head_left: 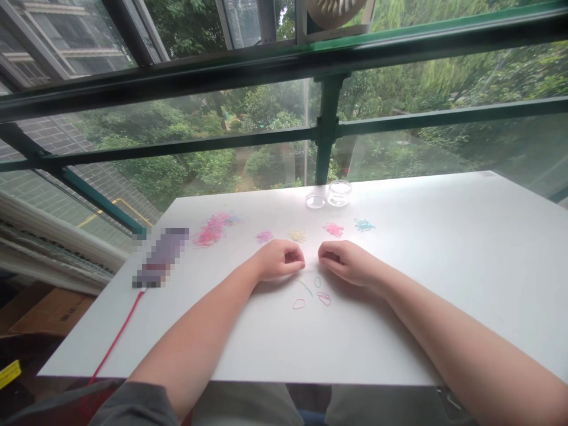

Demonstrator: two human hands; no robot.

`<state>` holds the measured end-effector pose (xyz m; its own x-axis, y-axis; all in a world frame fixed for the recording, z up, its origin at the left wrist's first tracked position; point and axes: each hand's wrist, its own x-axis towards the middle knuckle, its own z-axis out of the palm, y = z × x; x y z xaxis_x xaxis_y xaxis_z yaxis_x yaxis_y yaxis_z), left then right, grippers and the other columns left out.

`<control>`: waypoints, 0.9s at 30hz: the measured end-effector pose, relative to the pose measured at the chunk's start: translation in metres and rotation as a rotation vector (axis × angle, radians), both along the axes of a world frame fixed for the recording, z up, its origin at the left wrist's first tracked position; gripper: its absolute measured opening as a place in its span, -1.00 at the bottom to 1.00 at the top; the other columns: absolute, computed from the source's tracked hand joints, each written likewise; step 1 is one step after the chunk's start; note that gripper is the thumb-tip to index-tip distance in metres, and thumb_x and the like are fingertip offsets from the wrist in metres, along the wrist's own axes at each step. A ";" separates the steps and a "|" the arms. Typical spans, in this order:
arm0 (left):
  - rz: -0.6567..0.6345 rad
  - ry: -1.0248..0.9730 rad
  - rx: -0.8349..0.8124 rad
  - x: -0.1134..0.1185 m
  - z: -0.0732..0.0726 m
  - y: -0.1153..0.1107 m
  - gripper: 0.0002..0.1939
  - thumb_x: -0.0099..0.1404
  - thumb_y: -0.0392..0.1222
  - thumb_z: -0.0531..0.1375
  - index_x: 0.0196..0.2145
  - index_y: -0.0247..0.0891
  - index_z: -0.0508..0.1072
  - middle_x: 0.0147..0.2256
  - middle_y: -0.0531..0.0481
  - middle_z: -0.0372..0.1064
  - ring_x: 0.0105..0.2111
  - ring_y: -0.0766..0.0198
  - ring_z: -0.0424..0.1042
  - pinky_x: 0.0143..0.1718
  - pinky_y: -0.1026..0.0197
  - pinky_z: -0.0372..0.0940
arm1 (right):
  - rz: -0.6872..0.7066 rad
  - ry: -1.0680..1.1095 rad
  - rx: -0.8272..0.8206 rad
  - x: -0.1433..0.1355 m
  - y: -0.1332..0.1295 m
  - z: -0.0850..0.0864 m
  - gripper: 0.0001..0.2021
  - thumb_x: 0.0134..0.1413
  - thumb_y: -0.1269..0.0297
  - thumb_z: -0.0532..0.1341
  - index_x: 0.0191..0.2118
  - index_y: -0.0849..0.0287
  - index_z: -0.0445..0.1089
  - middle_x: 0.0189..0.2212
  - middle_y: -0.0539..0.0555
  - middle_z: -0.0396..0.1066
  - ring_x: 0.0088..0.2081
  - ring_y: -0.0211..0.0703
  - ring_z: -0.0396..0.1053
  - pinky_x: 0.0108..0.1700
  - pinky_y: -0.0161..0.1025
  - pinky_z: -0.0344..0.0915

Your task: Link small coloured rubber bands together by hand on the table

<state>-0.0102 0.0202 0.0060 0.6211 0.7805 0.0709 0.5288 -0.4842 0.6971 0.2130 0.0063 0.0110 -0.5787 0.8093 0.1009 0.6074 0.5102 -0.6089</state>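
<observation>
My left hand and my right hand face each other a short way apart over the white table. On both, thumb and fingertips are pressed together; anything between them is too small to make out. Below the hands lie several thin loops, among them a pink loop, a red loop and a green loop. Beyond the hands sit small piles of bands: purple, yellow, pink and teal.
A larger mixed pile of bands lies at the left. Near the back edge are a clear jar and a clear round lid. A blurred-out phone-like object has a red cable. A green railing stands behind.
</observation>
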 end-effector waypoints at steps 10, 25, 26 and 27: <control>0.352 0.008 0.306 -0.058 0.007 0.027 -0.88 0.10 -0.26 0.12 -0.43 -0.29 0.46 -0.44 0.02 0.43 -0.43 0.35 0.36 -0.36 0.32 0.23 | 0.005 -0.026 -0.058 0.002 0.000 0.001 -0.89 0.06 0.35 0.03 -0.43 0.15 0.25 -0.51 -0.03 0.30 -0.48 -0.27 0.19 -0.41 -0.31 0.13; 0.472 0.131 0.290 -0.072 -0.006 0.036 -0.84 0.09 -0.22 0.13 -0.39 -0.26 0.50 -0.38 0.01 0.46 -0.38 0.28 0.39 -0.30 0.25 0.29 | -0.009 -0.013 -0.084 0.003 0.000 0.000 -0.88 0.08 0.31 0.04 -0.42 0.15 0.25 -0.52 -0.04 0.30 -0.49 -0.28 0.18 -0.43 -0.32 0.11; 0.474 0.130 0.292 -0.073 -0.006 0.037 -0.84 0.09 -0.22 0.13 -0.39 -0.26 0.50 -0.38 0.01 0.46 -0.38 0.28 0.39 -0.29 0.25 0.29 | -0.010 -0.014 -0.083 0.003 0.000 0.000 -0.88 0.08 0.31 0.04 -0.42 0.15 0.25 -0.52 -0.04 0.30 -0.49 -0.28 0.18 -0.43 -0.32 0.11; 0.475 0.129 0.292 -0.073 -0.006 0.037 -0.83 0.09 -0.23 0.12 -0.38 -0.25 0.50 -0.38 0.01 0.46 -0.37 0.28 0.40 -0.29 0.25 0.29 | -0.010 -0.014 -0.081 0.003 0.000 0.000 -0.89 0.08 0.31 0.04 -0.42 0.15 0.25 -0.52 -0.04 0.30 -0.49 -0.28 0.18 -0.43 -0.32 0.11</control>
<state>-0.0832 0.0569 0.0004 0.2248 0.9355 0.2725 0.8076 -0.3353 0.4852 0.2162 0.0064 0.0108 -0.5714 0.8202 0.0270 0.6210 0.4537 -0.6391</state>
